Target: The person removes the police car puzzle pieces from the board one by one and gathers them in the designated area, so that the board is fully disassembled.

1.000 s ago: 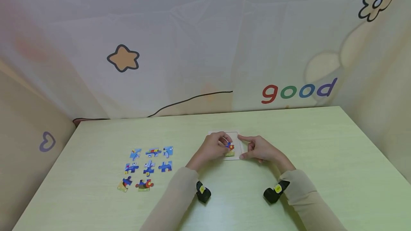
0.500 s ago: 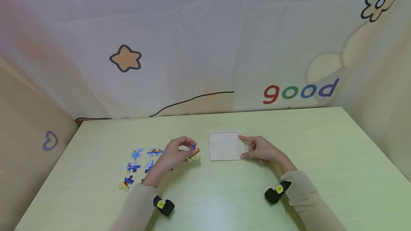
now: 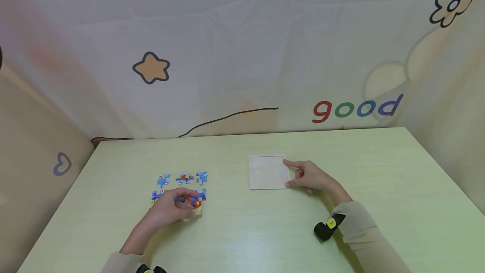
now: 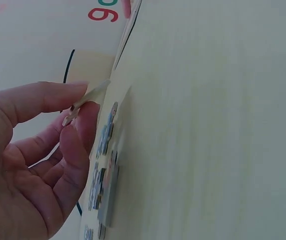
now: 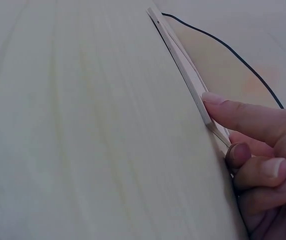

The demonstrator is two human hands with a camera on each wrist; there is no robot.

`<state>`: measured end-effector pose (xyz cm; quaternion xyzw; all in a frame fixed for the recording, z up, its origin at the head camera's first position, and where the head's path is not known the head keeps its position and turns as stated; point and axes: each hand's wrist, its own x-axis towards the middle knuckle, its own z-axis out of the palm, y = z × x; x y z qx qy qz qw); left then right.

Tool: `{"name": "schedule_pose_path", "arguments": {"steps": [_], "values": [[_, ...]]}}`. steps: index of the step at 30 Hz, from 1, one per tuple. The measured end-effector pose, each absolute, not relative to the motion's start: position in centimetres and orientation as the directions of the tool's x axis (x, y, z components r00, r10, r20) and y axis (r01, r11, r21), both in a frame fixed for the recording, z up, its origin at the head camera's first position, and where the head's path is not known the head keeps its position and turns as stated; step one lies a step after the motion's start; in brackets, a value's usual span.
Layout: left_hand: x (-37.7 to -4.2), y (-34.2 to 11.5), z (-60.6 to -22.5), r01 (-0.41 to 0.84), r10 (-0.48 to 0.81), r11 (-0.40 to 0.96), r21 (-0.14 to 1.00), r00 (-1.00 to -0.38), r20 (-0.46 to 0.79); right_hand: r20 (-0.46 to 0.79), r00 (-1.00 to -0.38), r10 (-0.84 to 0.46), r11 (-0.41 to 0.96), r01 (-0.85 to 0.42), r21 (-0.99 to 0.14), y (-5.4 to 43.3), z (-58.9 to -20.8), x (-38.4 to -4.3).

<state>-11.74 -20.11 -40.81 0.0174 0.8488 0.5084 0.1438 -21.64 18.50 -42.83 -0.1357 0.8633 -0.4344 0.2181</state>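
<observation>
My left hand [image 3: 166,210] pinches a jigsaw puzzle piece [image 3: 197,211] printed in red, blue and yellow-green, raised over the loose pieces at the left. In the left wrist view, the piece [image 4: 93,98] is seen nearly edge-on between thumb and fingers. The square white puzzle tray [image 3: 269,172] lies flat at mid-table, with no pieces in it. My right hand [image 3: 312,177] holds the tray's right side, index finger near the far corner and thumb at the near corner. The right wrist view shows the tray's edge [image 5: 185,70] against that hand, whose other fingers curl under.
Several loose puzzle pieces [image 3: 185,178] lie in rows on the left of the pale table [image 3: 242,231]; my left hand hides some. A printed curtain [image 3: 227,54] stands behind the table and along both sides.
My left hand has lifted the puzzle piece out of the tray and carried it left and nearer to me, over the loose pieces. The right hand stays at the tray's edge.
</observation>
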Motion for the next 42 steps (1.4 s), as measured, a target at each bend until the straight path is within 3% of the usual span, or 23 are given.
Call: {"name": "schedule_pose_path", "arguments": {"steps": [33,42], "values": [[-10.6,-19.0,-41.2,0.118,0.256,0.700,0.704,-0.962,-0.093,-0.238,-0.862,-0.447,0.533,-0.043,-0.845,18.9,-42.9,-21.4],[-10.6,-18.7,-41.0,0.070,0.211,0.736,0.673,-0.969,-0.130,-0.231,-0.860,-0.455,0.538,-0.059,-0.841,18.8,-42.9,-21.4]]}}
